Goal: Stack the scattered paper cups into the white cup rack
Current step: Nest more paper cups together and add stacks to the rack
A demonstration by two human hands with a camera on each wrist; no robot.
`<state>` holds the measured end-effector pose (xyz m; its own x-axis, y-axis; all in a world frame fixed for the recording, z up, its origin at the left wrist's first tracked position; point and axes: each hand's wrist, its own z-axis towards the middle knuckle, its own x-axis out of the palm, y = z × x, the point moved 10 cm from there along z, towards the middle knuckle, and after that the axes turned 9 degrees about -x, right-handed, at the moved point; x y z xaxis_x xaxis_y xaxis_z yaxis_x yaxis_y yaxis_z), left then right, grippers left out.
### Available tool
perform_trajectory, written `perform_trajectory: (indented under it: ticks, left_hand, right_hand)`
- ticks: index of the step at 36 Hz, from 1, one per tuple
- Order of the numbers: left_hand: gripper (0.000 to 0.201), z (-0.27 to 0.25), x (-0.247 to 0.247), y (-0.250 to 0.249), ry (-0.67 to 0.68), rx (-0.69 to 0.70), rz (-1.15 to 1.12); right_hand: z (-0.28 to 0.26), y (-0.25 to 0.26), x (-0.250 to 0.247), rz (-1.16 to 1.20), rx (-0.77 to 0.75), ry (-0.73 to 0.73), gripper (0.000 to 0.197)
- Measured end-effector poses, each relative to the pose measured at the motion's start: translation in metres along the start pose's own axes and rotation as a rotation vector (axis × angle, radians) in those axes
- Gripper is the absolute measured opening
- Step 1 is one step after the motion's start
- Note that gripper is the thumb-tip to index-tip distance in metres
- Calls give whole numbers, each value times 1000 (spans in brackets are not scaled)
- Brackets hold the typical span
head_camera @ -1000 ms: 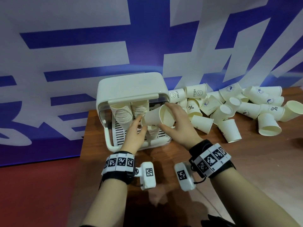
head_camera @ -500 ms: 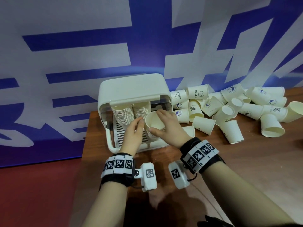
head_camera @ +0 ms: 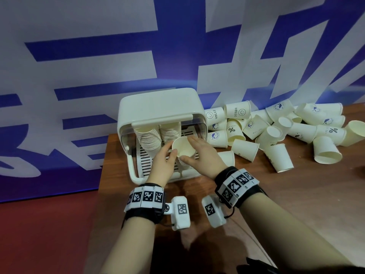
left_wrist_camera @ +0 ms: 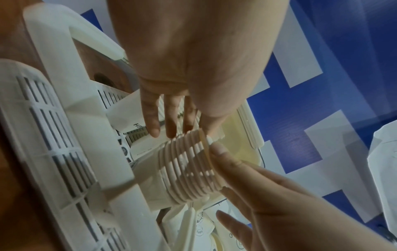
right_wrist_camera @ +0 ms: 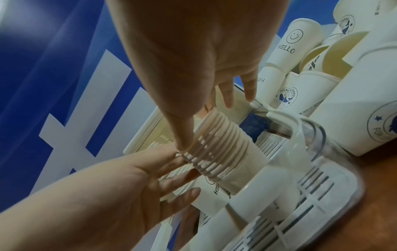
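The white cup rack [head_camera: 158,107] stands at the table's left end with two long rows of nested cups under its lid. At its open front sits a shorter stack of nested cups [left_wrist_camera: 189,168], ribbed with rims. A paper cup [head_camera: 182,148] sits mouth up on that stack. My right hand [head_camera: 197,151] holds this cup between thumb and fingers, its thumb [right_wrist_camera: 182,139] on the rim. Straight fingers [right_wrist_camera: 174,161] of my left hand [head_camera: 167,155] rest against the stack's left side. The pile of scattered paper cups [head_camera: 276,135] lies right of the rack.
A blue and white banner [head_camera: 98,56] rises directly behind the rack and the cup pile. Loose cups [head_camera: 245,151] lie close to the rack's right side. Bare wooden table [head_camera: 296,204] stretches in front of the pile, and the red floor [head_camera: 49,234] lies left of the table's edge.
My right hand has carried the cup from a tilted position above the rack down onto the front stack. My left hand stayed at the stack's side.
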<state>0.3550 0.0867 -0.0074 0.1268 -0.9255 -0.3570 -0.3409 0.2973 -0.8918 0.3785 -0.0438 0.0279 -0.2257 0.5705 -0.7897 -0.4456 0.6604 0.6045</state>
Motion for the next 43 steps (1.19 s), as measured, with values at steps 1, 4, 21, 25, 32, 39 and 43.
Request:
perform_trajectory:
  ticks: [1, 4, 21, 25, 32, 39, 43]
  left_hand:
    - [38, 1, 1, 1, 3, -4, 6]
    - [39, 1, 2, 0, -1, -20, 29]
    - [44, -43, 15, -71, -277, 309, 222]
    - [43, -46, 46, -84, -216, 381, 256]
    - [49, -47, 111, -95, -42, 368, 342]
    - [59, -41, 167, -88, 70, 281, 532]
    - [66, -29, 187, -72, 119, 204, 643]
  right_hand:
    - [0, 0, 1, 12, 1, 7, 73]
    - [-1, 0, 3, 49, -1, 34, 73]
    - [-102, -101, -58, 306, 433, -245, 45]
    - [-129, -129, -75, 335, 523, -298, 43]
    - [-155, -159, -114, 334, 570, -349, 38]
    - [-170, -190, -138, 321, 639, -324, 42]
    - [-171, -207, -149, 311, 639, -312, 42]
